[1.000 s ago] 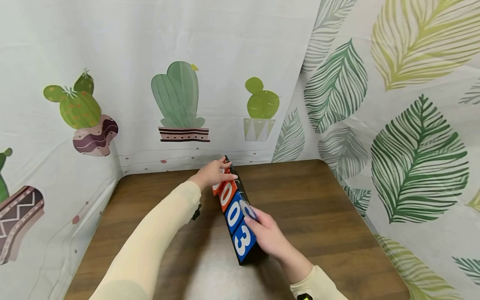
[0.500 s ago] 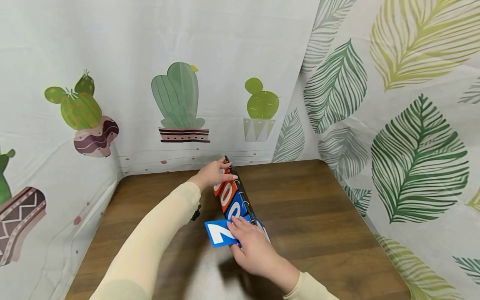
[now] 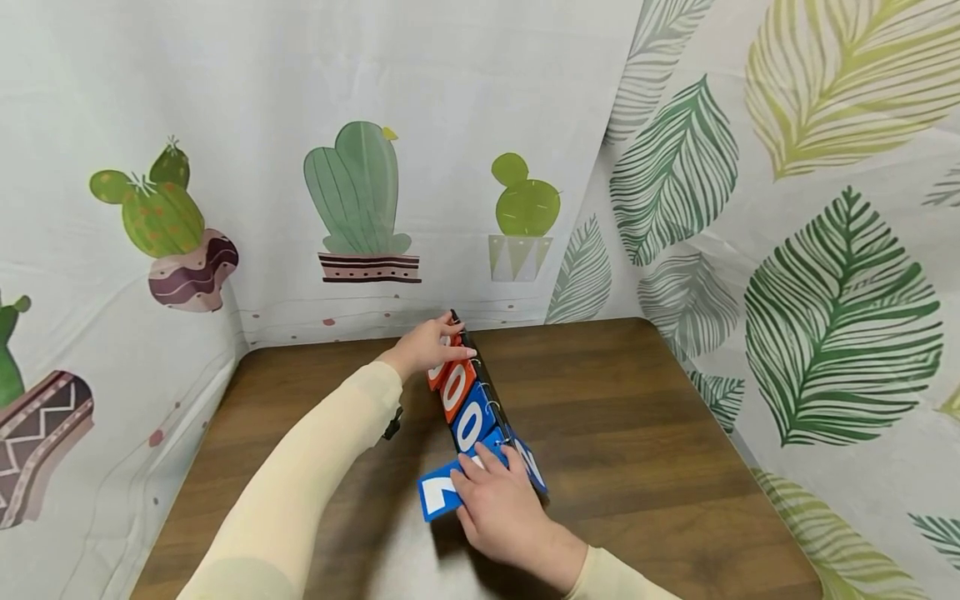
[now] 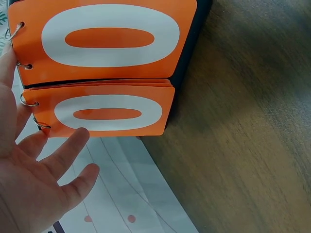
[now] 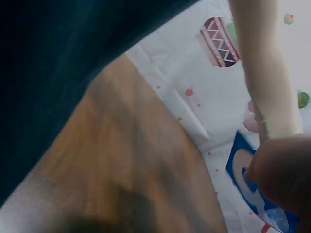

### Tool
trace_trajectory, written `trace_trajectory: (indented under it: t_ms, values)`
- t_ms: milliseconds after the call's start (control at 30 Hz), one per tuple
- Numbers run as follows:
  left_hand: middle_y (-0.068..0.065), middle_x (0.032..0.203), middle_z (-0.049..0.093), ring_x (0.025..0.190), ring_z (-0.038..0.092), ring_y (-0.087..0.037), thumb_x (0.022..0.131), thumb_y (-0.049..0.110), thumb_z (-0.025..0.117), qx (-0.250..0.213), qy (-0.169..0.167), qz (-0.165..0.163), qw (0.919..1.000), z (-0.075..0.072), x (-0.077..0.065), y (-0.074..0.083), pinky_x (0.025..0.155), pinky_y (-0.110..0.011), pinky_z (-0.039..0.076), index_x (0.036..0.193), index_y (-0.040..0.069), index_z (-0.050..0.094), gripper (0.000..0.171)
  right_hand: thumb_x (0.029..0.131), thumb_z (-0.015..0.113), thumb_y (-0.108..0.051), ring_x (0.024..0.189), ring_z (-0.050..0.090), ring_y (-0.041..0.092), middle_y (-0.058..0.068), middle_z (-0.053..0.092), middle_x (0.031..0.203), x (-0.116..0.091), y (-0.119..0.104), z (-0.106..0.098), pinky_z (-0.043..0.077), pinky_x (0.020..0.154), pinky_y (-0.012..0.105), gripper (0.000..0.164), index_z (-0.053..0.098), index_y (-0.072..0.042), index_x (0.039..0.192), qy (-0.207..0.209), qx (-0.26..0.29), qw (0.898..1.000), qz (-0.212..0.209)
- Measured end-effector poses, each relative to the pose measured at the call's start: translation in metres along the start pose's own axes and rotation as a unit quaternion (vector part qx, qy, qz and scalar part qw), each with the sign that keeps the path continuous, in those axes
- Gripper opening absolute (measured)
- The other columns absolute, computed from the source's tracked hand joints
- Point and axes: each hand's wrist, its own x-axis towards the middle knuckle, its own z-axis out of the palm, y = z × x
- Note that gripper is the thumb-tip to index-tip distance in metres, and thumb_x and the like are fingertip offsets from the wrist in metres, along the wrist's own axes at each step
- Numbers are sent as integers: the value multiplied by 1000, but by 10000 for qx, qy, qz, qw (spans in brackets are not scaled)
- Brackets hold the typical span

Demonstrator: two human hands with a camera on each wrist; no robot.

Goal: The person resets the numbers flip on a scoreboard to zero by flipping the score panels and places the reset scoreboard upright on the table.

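A black tabletop flip scoreboard [image 3: 486, 379] stands slantwise on the table, with orange and blue number cards on metal rings. My left hand [image 3: 429, 346] holds its far end by the top edge, beside an orange 0 card [image 4: 109, 108]; its other fingers spread out in the left wrist view. At the near end my right hand [image 3: 506, 508] grips a blue number card [image 3: 441, 493], which sticks out to the left with its white figure partly covered. In the right wrist view the hand covers part of a blue card [image 5: 243, 170]. Another blue card [image 3: 531, 467] hangs over the back.
The scoreboard stands on a brown wooden table [image 3: 615, 400]. White cloth [image 3: 450, 100] printed with cacti hangs behind and to the left; leaf-patterned cloth [image 3: 840, 275] hangs on the right.
My right hand has come over the top rail to the front with blue cards and then moved slightly lower. The near 3 is now covered. My left hand stays in place.
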Motion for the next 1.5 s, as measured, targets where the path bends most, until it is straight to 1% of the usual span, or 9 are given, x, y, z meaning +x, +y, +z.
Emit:
trace_trajectory:
  t_ms: [300,567,800,967,1100,1200,1300,1400,1500]
  values:
    - [-2,175,16,160,20,-38,84,70,71,-60,-11,-24,10000,0,1,0,121,-64,33,156,33,45,85,93,71,-41,138,56,33,-2,70,136,-6,1,13,36,112,68,36,75,-23,124,331,-724,9961,-388]
    - [-3,175,17,160,21,-37,84,69,71,-129,9,33,9999,-1,1,-1,122,-62,33,156,30,46,85,80,81,-48,125,59,31,-2,76,118,-7,2,20,36,110,70,43,76,-23,115,711,-883,9923,-502]
    - [-4,175,17,160,21,-38,83,70,71,-185,23,80,9998,-1,0,-1,122,-62,32,157,29,45,88,78,78,-62,122,59,32,0,76,110,-6,2,23,34,112,68,50,78,-23,107,449,-1013,9927,-468]
    - [-5,175,17,160,20,-38,85,69,71,-150,-17,58,9999,-1,-1,1,122,-62,31,157,30,45,86,87,63,-72,124,63,31,-4,79,102,-4,3,9,29,116,69,46,79,-29,85,-387,-487,9977,-251]
    - [-5,175,17,160,19,-37,86,65,72,-168,-46,52,9998,-1,-3,5,123,-62,30,156,28,46,83,91,58,-72,94,70,10,-16,73,78,-2,13,-18,34,112,65,45,72,-32,76,-471,753,9960,1]
    - [-3,175,16,161,18,-37,86,66,71,-110,-88,48,9999,-1,-4,5,123,-62,29,157,29,45,84,95,66,-57,70,60,-3,-20,65,67,-2,32,-34,49,98,48,35,70,-31,72,179,2423,9700,-109]
    - [-3,175,16,161,18,-35,86,69,70,-43,-113,35,9999,0,-4,4,124,-61,28,157,30,44,85,96,73,-33,71,62,-3,-13,71,73,-5,58,-39,56,80,31,21,74,-25,77,932,4092,9072,-300]
    - [-3,175,15,161,19,-35,86,69,70,-78,-96,43,9999,-1,-3,3,124,-60,29,157,30,44,85,94,74,-13,78,69,6,7,78,85,-8,85,-34,60,73,29,8,77,-13,87,1532,5176,8416,-173]
    - [-4,175,15,160,19,-36,85,68,71,-144,-91,90,9998,-2,-2,3,124,-59,30,157,29,45,86,94,73,-7,88,73,15,20,77,102,-13,109,-23,62,77,29,7,77,-6,99,1681,5535,8154,218]
